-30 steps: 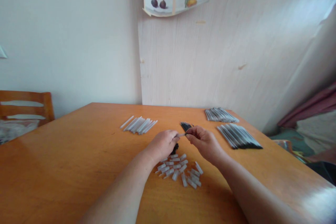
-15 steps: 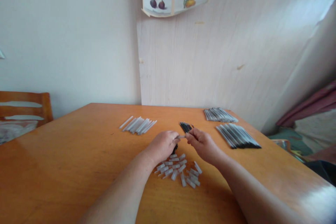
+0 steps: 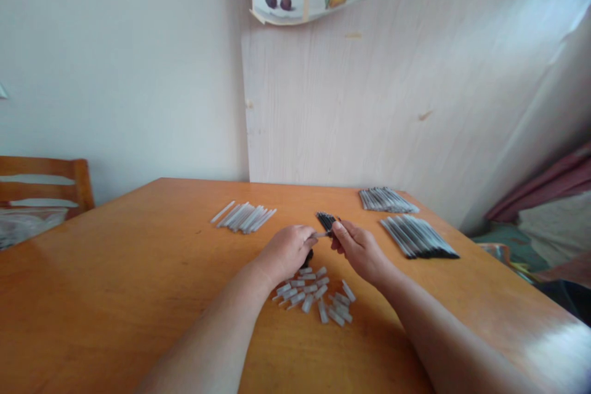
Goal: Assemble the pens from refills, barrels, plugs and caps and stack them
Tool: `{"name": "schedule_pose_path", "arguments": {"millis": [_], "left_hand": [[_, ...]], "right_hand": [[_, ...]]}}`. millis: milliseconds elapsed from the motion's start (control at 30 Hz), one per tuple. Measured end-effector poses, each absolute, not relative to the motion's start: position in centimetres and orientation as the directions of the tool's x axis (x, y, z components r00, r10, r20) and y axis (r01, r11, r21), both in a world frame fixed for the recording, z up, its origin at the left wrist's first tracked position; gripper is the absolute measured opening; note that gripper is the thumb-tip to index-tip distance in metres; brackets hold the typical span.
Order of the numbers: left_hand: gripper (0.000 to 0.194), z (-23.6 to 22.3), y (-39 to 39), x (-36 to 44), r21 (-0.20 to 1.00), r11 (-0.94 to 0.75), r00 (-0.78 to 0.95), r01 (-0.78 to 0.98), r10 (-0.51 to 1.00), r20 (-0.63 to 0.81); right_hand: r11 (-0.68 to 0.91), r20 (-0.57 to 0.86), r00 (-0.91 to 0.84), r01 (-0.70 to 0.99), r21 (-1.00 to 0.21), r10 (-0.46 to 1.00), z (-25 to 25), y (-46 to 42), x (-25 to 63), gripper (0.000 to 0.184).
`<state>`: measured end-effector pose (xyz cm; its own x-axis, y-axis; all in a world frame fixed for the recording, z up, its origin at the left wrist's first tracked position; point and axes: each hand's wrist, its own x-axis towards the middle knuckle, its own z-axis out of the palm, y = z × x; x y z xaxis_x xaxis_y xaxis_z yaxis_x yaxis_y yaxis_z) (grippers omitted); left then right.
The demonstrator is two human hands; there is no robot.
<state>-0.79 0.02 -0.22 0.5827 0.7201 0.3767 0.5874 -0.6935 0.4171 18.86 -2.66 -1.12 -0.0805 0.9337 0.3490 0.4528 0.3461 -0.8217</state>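
Observation:
My left hand is closed around a thin pale tube, which sticks out to the right of its fingers. My right hand pinches the tube's far end, where a small dark piece shows at the fingertips. Most of that dark piece is hidden. Beneath the hands lie several short translucent plastic pieces with narrow tips. Beside my left fingers is a small black heap, partly covered by the hand. Thin black sticks lie just beyond the hands.
Translucent tubes lie in a row at the back left of the wooden table. To the right are two rows of grey tubes, the nearer row with black ends and the farther row near the table edge. A chair stands left.
My right hand has shifted slightly right, and its grip has changed, with the thumb now on top. A dark end shows at the tube. My left hand has stayed nearly in place.

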Motion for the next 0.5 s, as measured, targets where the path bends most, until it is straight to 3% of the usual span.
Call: {"name": "schedule_pose_path", "arguments": {"millis": [233,500], "left_hand": [[0.027,-0.34,0.15,-0.89,0.410,-0.663,0.553,0.627,0.749,0.365],[0.028,0.12,-0.21,-0.72,0.389,-0.683,0.579,0.618,0.730,0.363]], "right_hand": [[0.395,0.405,-0.098,0.507,-0.766,0.909,-0.76,-2.99,18.92,0.021],[0.393,0.414,-0.114,0.609,-0.689,0.903,-0.41,-3.30,18.62,0.028]]}}
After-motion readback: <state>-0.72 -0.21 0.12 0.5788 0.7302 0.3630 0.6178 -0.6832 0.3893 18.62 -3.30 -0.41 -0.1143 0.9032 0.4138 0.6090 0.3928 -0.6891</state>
